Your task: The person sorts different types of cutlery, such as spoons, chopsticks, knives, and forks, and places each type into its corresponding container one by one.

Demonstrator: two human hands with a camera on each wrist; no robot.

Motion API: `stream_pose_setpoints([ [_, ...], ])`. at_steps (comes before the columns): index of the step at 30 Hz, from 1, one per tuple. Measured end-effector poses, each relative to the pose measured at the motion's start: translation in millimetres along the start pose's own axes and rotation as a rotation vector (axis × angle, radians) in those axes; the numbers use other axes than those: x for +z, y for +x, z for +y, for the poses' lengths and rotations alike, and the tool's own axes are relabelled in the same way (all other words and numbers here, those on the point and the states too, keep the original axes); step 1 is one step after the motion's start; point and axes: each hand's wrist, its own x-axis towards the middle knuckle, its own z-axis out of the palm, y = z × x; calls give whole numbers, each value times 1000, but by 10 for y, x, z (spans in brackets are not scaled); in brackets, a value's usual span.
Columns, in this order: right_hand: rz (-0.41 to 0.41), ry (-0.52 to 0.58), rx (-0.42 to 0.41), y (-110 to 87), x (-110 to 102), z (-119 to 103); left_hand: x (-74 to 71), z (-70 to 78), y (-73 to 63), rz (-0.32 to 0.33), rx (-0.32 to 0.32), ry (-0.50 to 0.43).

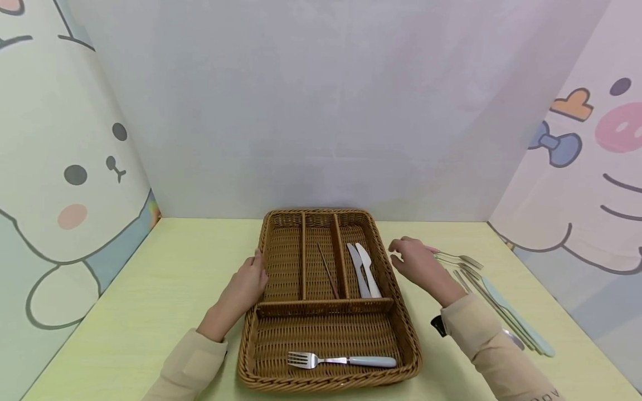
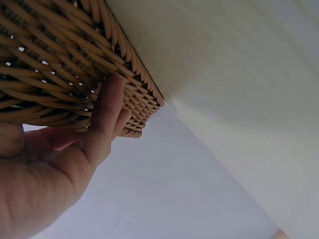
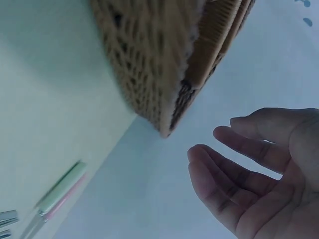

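Note:
A brown wicker cutlery basket (image 1: 326, 306) with several compartments sits on the table. My left hand (image 1: 244, 284) grips its left rim, and in the left wrist view a finger (image 2: 105, 107) lies along the outer wall. Two table knives (image 1: 365, 270) lie in the back right compartment. A thin dark stick (image 1: 327, 269) slants in the back middle one. Across the wide front compartment lies a fork (image 1: 341, 361) with a pale handle. My right hand (image 1: 413, 260) hovers just right of the basket, fingers loosely bent and holding nothing.
Right of the basket, partly behind my right forearm, lie several forks (image 1: 468, 260), a light blue-handled piece of cutlery (image 1: 521, 320), thin metal handles and a spoon (image 1: 514, 338). A grey wall (image 1: 321, 111) stands behind the table, with cartoon-printed panels on both sides.

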Motion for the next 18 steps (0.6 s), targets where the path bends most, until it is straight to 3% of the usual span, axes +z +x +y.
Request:
stream_pose_setpoints([
  [12,-11,37,53,-269,140,507,-7,6,-3,-20,-11,-2],
  [18,-77,69,134,-399,218,750,-3,2,-2,-28,-17,-1],
])
